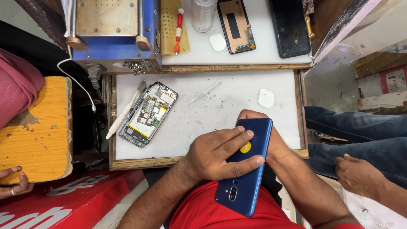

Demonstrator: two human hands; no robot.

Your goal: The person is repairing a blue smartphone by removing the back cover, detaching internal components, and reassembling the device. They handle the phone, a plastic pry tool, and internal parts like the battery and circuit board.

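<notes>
Two hands [237, 154] on one blue phone [246, 169]

A single head-worn camera looks steeply down, close above the white-topped wooden table [237, 110], its far edge at the frame's top.

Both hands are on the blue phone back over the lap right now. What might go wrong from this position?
1. The blue phone back is held off the tray, over the lap; if the left hand or right hand slips, it would likely fall.
2. The opened phone lies exposed near the tray's left edge beside a white brush; a stray elbow might knock it.
</notes>
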